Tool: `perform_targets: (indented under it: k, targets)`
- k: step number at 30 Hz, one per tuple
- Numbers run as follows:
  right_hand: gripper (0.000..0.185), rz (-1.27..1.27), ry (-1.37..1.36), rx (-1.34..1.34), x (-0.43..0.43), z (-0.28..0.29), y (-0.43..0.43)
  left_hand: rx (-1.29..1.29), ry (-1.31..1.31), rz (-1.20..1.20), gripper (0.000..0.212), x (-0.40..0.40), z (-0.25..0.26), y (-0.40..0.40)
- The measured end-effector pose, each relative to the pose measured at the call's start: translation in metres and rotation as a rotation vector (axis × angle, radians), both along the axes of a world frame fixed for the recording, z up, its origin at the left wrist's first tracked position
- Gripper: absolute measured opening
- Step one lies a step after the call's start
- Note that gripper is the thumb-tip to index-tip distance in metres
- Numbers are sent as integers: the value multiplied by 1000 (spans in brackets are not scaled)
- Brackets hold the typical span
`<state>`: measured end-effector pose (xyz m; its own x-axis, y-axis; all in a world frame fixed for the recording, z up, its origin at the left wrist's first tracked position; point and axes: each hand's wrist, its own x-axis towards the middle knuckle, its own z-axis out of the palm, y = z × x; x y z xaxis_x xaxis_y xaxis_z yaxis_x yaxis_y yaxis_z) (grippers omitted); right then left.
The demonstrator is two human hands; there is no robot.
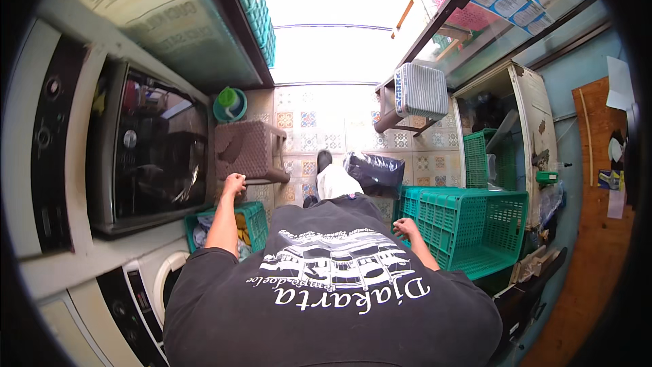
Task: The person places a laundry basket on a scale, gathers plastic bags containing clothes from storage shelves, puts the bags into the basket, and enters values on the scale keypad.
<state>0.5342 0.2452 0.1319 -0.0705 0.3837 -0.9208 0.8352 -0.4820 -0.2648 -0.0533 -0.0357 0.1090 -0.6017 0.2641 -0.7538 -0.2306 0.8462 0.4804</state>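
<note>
My left hand (235, 184) is loosely curled near the front edge of a brown woven-pattern plastic stool (247, 150). Nothing can be made out in its fingers; whether it touches the stool cannot be told. Below that hand, a green basket (259, 221) holds crumpled cloths (239, 229). On the other side, my right hand (405, 228) hangs with curled fingers beside green plastic crates (433, 214), and I see no object in it. A dark plastic-wrapped package (377, 171) lies on the tiled floor (308, 120) by my leg in white trousers (338, 182).
Front-loading machines with a dark door (158, 148) line the left. A teal bucket with a green scoop (229, 103) stands beyond the stool. Ahead right is a second stool with a striped cover (420, 90). A worn metal cabinet (537, 127) stands open. Bright doorway (326, 53) ahead.
</note>
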Motion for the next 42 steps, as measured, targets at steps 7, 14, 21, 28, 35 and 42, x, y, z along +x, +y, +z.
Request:
perform_targets:
  k: [7,14,21,28,35,42]
  targets:
    - [10,12,32,-153,-137,11,99,257,-188,-101,19,-26,-46,155]
    - [18,-57,355,255,-255,-66,334,242,-137,-538,35,-66,-93,276]
    - [23,-3,333,411,-397,3,512,61,99,-731,32,-204,-32,448]
    - [24,-119,449,224,-489,30,585,-57,-152,-588,32,-321,-42,642]
    - [28,-534,578,490,-532,89,692,89,-282,-873,41,-350,-17,877]
    - [23,-699,506,1027,-532,194,848,590,-225,-1314,42,-259,174,1152]
